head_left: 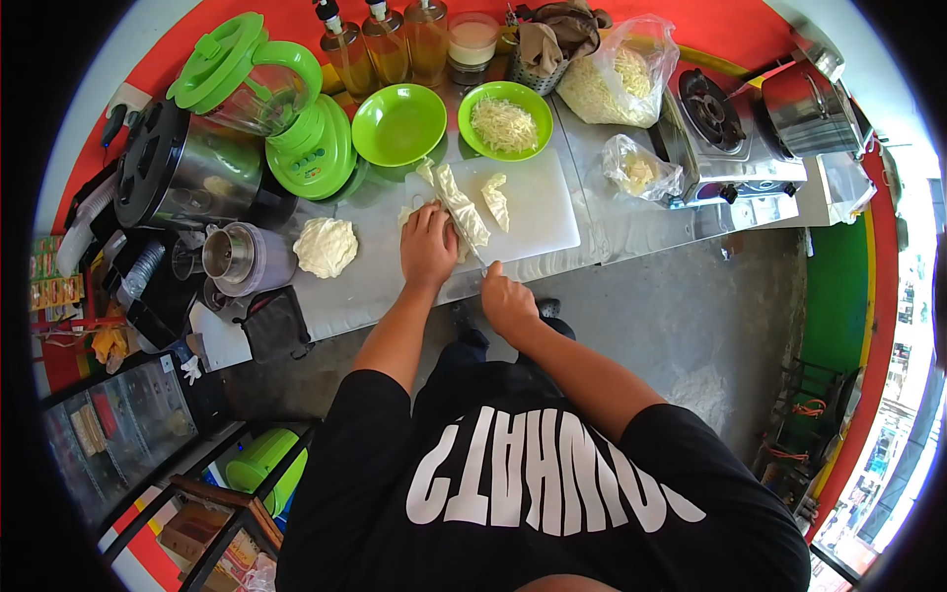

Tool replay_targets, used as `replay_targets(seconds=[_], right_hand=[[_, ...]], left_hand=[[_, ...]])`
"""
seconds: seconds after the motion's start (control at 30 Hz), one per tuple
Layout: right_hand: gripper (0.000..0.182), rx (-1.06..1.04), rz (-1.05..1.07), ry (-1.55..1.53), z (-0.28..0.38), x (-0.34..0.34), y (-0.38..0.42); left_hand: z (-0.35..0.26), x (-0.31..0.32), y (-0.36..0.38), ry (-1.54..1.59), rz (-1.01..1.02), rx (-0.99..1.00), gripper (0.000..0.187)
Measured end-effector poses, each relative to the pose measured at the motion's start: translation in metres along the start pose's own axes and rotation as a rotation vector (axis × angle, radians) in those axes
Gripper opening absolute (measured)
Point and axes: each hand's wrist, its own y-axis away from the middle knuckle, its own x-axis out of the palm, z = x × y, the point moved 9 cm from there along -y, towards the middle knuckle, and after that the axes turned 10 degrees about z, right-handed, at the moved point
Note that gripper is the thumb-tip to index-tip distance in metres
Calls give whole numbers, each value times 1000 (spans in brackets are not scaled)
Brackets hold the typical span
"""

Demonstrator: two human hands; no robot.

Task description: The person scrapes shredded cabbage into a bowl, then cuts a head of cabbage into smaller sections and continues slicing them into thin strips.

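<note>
On the white cutting board (pixel 547 212), my left hand (pixel 428 244) presses its curled fingers onto pale cabbage leaves at the board's left side. My right hand (pixel 510 298) is closed around the handle of a knife (pixel 479 259), mostly hidden, at the board's near edge. The blade runs toward the left hand, beside a long piece of cabbage (pixel 460 207). A smaller cabbage piece (pixel 496 201) lies apart to the right. Left of the board, a larger portion of cabbage (pixel 326 247) rests on the metal counter.
Behind the board stand a green bowl (pixel 400 126) and another green bowl (pixel 528 145) of pale shreds. A green blender (pixel 311 148), large pot (pixel 163 168) and metal cup (pixel 229 255) are left. Right are a bag (pixel 621 74) of pale shreds, a smaller bag (pixel 641 170) and a stove (pixel 735 168).
</note>
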Motion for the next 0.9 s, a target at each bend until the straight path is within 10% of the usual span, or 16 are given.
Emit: replay_targets(seconds=[0.9], right_hand=[[22, -69, 144, 55, -1, -54, 17]], left_hand=[[-5, 1, -1, 0, 27, -4, 22]])
